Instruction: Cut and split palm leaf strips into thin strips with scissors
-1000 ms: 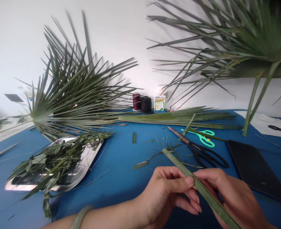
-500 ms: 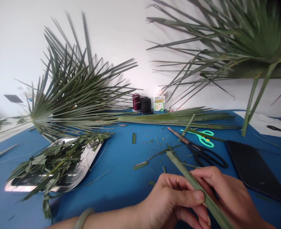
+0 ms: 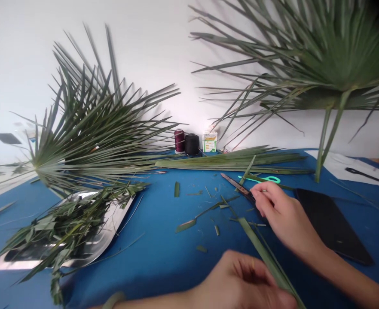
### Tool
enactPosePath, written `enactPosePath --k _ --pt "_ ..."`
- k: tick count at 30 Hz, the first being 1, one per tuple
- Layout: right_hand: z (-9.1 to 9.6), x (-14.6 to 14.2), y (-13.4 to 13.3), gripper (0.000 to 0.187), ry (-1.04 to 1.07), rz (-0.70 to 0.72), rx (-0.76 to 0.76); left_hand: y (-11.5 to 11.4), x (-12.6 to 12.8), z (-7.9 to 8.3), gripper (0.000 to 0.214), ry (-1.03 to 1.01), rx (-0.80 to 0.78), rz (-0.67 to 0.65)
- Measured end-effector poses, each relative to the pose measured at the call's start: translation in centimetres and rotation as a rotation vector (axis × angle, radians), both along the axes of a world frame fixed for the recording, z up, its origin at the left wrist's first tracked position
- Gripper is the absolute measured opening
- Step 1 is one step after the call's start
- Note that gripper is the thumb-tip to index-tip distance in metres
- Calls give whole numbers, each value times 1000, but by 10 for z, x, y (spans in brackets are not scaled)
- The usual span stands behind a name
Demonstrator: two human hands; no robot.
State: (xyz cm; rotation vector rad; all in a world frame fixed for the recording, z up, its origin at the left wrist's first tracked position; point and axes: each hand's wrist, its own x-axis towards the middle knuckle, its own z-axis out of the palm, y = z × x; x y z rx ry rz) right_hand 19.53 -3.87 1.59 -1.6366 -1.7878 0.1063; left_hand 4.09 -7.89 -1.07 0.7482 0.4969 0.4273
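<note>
My left hand [image 3: 241,281] is closed low in the view, pinching a long green palm leaf strip [image 3: 257,244] that runs up and left over the blue table. My right hand [image 3: 281,212] has left the strip and reaches over the black-handled scissors [image 3: 237,186], fingers curled on or just above them; the handles are hidden under the hand, and whether it grips them I cannot make out. A green-handled pair of scissors [image 3: 267,179] lies just behind.
A metal tray [image 3: 112,214] of leaf trimmings sits at the left. Fan palm fronds [image 3: 89,137] lean on the wall left and right. Thread spools [image 3: 186,143] and a small box stand at the back. A black tablet [image 3: 331,223] lies right. Leaf scraps dot the blue table [image 3: 157,227].
My right hand let go of the leaf strip and moved up to the black-handled scissors. My left hand dropped lower with the strip. The camera shifted slightly right.
</note>
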Motion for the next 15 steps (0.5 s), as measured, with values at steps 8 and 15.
enactPosePath --k 8,15 --pt "-4 22 1 35 48 67 -130 49 -25 36 14 176 316 560" --pt "13 -2 -22 24 154 353 -313 62 -35 38 18 256 416 722"
